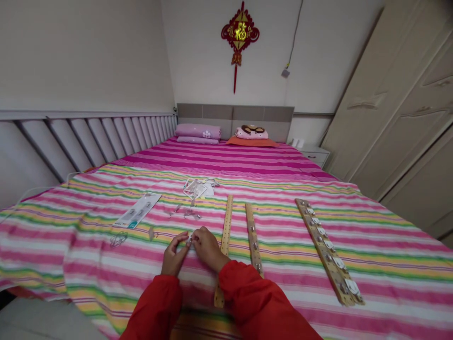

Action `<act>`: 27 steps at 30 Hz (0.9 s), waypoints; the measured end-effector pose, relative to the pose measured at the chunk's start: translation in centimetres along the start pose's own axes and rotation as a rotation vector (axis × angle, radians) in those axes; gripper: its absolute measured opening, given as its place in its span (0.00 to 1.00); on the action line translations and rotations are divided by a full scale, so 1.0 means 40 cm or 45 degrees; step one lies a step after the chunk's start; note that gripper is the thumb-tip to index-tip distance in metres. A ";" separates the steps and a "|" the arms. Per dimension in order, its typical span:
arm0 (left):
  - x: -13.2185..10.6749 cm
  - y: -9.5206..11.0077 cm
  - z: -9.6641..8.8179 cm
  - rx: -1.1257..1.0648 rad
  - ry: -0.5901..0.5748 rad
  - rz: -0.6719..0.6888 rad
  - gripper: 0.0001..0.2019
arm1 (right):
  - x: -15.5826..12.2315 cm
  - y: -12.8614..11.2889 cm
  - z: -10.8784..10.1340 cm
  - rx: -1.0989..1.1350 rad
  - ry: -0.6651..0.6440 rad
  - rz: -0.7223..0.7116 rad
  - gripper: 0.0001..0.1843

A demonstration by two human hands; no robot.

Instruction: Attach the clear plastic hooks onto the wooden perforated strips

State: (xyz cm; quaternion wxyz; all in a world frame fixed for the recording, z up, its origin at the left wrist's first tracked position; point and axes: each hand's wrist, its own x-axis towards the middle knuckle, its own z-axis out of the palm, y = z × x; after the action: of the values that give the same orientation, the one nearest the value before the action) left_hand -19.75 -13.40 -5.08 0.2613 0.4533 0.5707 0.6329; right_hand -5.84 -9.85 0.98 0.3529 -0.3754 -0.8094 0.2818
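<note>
My left hand (pixel 174 254) and my right hand (pixel 207 248) meet low in the middle of the view. Between their pinched fingertips is a small whitish, shiny piece (pixel 189 240), mostly covered and too small to name. Just right of my right hand, partly under its forearm, lies a narrow wooden strip (pixel 228 217) with rows of holes. A second wooden strip (pixel 249 218) beside it carries several small metal pieces. Beyond my left fingers are a little loose tag-like piece (pixel 152 233) and several small clear and metal bits (pixel 191 214).
A wider wooden strip (pixel 318 248) with metal and white round pieces lies at right. On the left are a blister card (pixel 132 218) and a thin wire coil (pixel 118 239). Small packets (pixel 200 188) are heaped farther back on the striped bed cover (pixel 283 189). A rail (pixel 106 137) runs along the left.
</note>
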 end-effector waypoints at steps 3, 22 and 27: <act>-0.001 -0.001 0.003 0.002 0.053 0.025 0.14 | -0.004 -0.003 0.000 -0.055 0.006 -0.016 0.09; 0.001 0.014 -0.008 -0.215 -0.024 -0.212 0.20 | 0.051 0.020 0.009 0.970 0.407 0.643 0.10; 0.000 0.014 -0.002 -0.094 0.029 -0.104 0.18 | 0.056 0.021 -0.032 1.292 0.291 0.827 0.04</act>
State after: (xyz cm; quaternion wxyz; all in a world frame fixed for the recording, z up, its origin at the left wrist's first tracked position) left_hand -19.70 -13.55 -4.53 0.2969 0.4126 0.5679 0.6474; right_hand -5.56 -7.35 1.93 0.4682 -0.4160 -0.3757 0.6831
